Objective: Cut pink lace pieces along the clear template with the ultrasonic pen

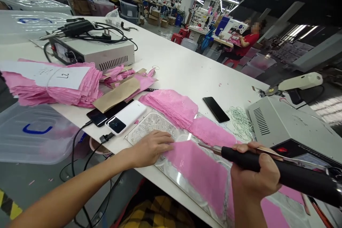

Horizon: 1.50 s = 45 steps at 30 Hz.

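Pink fabric [200, 171] lies flat over a clear, scuffed board [153, 123] on the white table. My left hand [155, 148] rests palm down at the fabric's left end, its fingers stretched out. My right hand [255, 172] is wrapped round a black-handled tool [240, 157]. The tool's metal tip hovers or rests near the upper edge of the fabric; contact cannot be made out. Just beyond are a stack of pink pieces [171, 107] and another pink stack [213, 131].
A white power bank [128, 117] and black phone [216, 109] lie nearby. Grey machine boxes stand at right [288, 124] and back left [107, 51]. Tied pink bundle [53, 92] is at left. Green strings [240, 123] lie right. A person in red [247, 44] sits farther back.
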Available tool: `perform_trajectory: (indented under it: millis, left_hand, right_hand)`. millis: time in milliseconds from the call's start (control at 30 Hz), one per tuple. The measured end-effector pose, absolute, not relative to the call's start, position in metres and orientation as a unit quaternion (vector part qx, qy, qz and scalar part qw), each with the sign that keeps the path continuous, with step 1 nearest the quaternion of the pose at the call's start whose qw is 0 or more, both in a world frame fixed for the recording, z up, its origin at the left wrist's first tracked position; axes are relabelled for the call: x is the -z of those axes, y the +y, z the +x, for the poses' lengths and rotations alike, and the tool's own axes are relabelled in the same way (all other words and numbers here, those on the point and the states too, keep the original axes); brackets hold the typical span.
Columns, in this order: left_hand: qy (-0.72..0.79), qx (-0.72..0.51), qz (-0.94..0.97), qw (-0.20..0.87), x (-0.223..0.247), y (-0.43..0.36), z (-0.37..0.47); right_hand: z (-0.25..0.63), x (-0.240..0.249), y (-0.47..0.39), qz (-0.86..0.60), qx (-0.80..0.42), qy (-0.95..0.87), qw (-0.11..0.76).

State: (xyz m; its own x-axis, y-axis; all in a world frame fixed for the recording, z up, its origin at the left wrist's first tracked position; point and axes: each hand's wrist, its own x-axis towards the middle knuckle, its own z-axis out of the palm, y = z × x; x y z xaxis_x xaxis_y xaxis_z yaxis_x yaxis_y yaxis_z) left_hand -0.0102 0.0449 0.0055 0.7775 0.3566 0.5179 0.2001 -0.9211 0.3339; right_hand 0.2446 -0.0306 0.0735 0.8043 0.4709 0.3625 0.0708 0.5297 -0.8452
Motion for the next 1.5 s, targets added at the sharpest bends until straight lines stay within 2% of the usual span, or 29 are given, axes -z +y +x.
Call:
perform_trajectory:
  millis: [367, 667, 1000, 1500]
  left_hand:
    - [0.123, -0.290, 0.947, 0.066, -0.019, 0.021, 0.048]
    - [0.052, -0.249, 0.965, 0.056, -0.016, -0.003, 0.101]
    - [0.015, -0.192, 0.980, 0.040, -0.013, -0.025, 0.132]
    - [0.026, -0.175, 0.982, 0.067, -0.006, -0.025, 0.134]
  right_hand:
    - [0.244, -0.072, -0.025, -0.448, -0.105, -0.320, 0.828]
    - [0.286, -0.072, -0.085, -0.500, -0.057, -0.306, 0.808]
    - [0.312, -0.061, -0.116, -0.503, -0.042, -0.205, 0.838]
    - [0.318, -0.056, -0.112, -0.467, -0.038, -0.259, 0.845]
